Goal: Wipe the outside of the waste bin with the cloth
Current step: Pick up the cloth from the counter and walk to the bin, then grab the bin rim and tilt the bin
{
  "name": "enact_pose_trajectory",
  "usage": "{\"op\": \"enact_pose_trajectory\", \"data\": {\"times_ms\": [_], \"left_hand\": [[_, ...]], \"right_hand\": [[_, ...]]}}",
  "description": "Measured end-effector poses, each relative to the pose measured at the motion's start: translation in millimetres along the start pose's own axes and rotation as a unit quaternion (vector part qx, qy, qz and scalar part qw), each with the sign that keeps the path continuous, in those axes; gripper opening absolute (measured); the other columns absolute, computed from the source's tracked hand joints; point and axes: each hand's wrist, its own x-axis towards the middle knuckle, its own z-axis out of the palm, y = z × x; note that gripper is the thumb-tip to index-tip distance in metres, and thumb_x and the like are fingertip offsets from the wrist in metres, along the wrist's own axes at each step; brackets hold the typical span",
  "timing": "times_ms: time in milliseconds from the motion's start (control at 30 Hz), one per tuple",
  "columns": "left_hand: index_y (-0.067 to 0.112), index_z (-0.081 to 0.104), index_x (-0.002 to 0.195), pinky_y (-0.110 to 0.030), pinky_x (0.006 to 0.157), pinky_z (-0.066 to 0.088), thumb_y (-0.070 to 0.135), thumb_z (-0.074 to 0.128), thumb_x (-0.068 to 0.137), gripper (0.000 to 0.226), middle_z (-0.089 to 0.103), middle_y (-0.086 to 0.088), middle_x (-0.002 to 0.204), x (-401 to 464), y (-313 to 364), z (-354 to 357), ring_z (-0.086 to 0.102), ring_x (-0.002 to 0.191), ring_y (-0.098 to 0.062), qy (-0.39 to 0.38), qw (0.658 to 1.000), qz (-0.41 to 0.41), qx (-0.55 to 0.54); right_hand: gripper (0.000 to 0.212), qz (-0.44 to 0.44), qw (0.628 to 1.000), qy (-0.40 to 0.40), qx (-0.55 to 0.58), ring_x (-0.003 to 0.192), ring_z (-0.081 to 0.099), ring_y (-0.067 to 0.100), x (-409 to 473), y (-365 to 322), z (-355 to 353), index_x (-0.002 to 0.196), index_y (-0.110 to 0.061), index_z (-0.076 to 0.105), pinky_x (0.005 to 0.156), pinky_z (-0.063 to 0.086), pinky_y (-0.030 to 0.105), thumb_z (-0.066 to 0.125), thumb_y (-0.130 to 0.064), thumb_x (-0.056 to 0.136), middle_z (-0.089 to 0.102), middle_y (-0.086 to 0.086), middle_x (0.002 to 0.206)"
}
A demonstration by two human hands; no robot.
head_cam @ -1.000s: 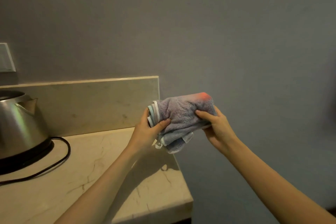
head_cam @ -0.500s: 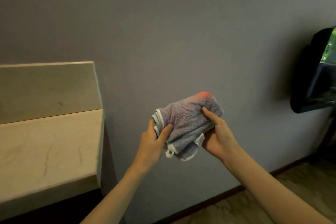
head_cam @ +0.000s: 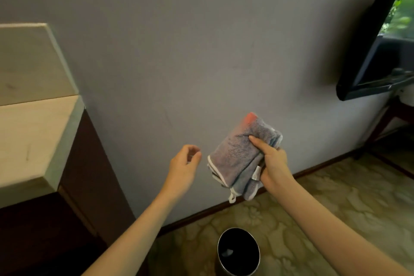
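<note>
A: Which step is the person on?

B: The approach, by the look of it; the right hand is closed around the folded cloth, thumb pressed on top, held in the air in front of the wall; the left hand is empty, fingers loosely curled and partly spread, just beside the cloth but apart from it.

A: And the waste bin?

B: The waste bin stands on the patterned floor near the wall, well below both hands; no wiping has begun.

A: What does the next move call for?

B: Probably bending down and bringing the cloth to the bin's outer side; the free hand would likely steady the rim.

A: Anything hard to make out?

B: The camera looks straight into the bin's dark mouth, so the outside is nearly all hidden, and the bottom edge cuts off its base; something pale lies inside, too blurred to name; the tabletop at left is cut by the frame.
</note>
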Motion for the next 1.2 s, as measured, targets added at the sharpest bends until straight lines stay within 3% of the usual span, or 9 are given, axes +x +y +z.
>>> {"op": "enact_pose_trajectory", "data": {"times_ms": [133,267,433,500,633,833,933,1067,1200], "left_hand": [[0.019,0.065,0.087,-0.009,0.064,0.043,0.016,0.045,0.096,0.022,0.069,0.002,0.087,3.4,-32.5,10.1,0.062,0.081,-0.009,-0.043,0.997,-0.051,-0.037],[0.015,0.066,0.078,-0.008,0.054,0.042,0.012,0.046,0.094,0.026,0.069,-0.002,0.072,0.8,-79.1,14.9,0.062,0.065,-0.011,-0.038,0.991,-0.113,-0.057],[0.017,0.067,0.079,-0.012,0.057,0.044,0.014,0.046,0.094,0.025,0.068,-0.002,0.072,-14.4,-140.4,19.7,0.063,0.066,-0.009,-0.066,0.984,-0.160,-0.050],[0.018,0.066,0.080,-0.020,0.063,0.047,0.015,0.046,0.095,0.025,0.068,-0.001,0.072,-19.5,-160.7,25.0,0.063,0.070,-0.012,-0.079,0.982,-0.165,-0.042],[0.018,0.065,0.081,-0.034,0.072,0.052,0.016,0.045,0.095,0.025,0.068,-0.002,0.073,-32.6,-202.8,46.8,0.065,0.073,-0.018,-0.106,0.979,-0.173,-0.002],[0.023,0.066,0.088,-0.019,0.066,0.046,0.021,0.044,0.096,0.023,0.068,0.006,0.079,-54.0,-288.3,99.0,0.064,0.077,-0.007,-0.124,0.976,-0.164,0.066],[0.028,0.064,0.085,-0.019,0.062,0.048,0.023,0.043,0.095,0.024,0.068,0.007,0.077,-79.3,-344.0,135.3,0.062,0.069,-0.005,-0.126,0.973,-0.170,0.094],[0.037,0.060,0.080,-0.024,0.059,0.047,0.032,0.039,0.095,0.027,0.066,0.012,0.074,-114.9,-417.6,174.2,0.058,0.065,-0.002,-0.135,0.965,-0.183,0.128],[0.036,0.060,0.079,-0.029,0.064,0.047,0.035,0.037,0.095,0.029,0.065,0.012,0.070,-135.9,-482.0,207.2,0.059,0.070,-0.002,-0.154,0.960,-0.193,0.133]], "right_hand": [[0.028,-0.017,0.998,0.050,-0.021,0.083,0.071,0.027,7.9,26.6,-21.5,0.098,-0.002,0.064,0.066,0.056,0.035,0.077,-0.007,0.073,0.072,0.014,0.090],[0.024,-0.010,0.995,0.099,-0.019,0.076,0.072,0.021,6.3,54.7,-33.9,0.097,0.000,0.064,0.061,0.056,0.031,0.075,-0.003,0.075,0.071,0.012,0.087],[0.023,-0.022,0.990,0.130,-0.048,0.084,0.071,0.021,-0.7,107.6,-56.8,0.100,-0.005,0.062,0.068,0.057,0.031,0.070,0.002,0.079,0.070,0.012,0.093],[0.030,-0.017,0.988,0.141,-0.064,0.092,0.069,0.024,-3.1,133.1,-73.3,0.107,-0.006,0.060,0.077,0.055,0.036,0.068,0.002,0.080,0.069,0.014,0.100],[0.035,-0.006,0.983,0.158,-0.095,0.096,0.068,0.024,-0.4,183.8,-112.5,0.113,-0.008,0.059,0.076,0.054,0.033,0.065,0.004,0.081,0.068,0.015,0.106],[0.037,-0.008,0.976,0.165,-0.138,0.097,0.067,0.019,18.0,258.5,-180.6,0.117,-0.006,0.055,0.074,0.055,0.024,0.062,0.007,0.083,0.066,0.012,0.109],[0.036,-0.004,0.970,0.181,-0.165,0.101,0.065,0.020,25.4,307.5,-224.4,0.118,-0.008,0.053,0.079,0.055,0.028,0.061,0.006,0.085,0.064,0.011,0.112],[0.035,-0.012,0.948,0.234,-0.214,0.099,0.063,0.016,33.0,377.7,-284.3,0.117,-0.009,0.053,0.065,0.051,0.013,0.062,0.004,0.086,0.061,0.010,0.114],[0.039,-0.014,0.932,0.262,-0.251,0.105,0.060,0.018,36.9,442.9,-338.8,0.122,-0.010,0.050,0.067,0.051,0.015,0.065,-0.004,0.087,0.059,0.008,0.118]]}}
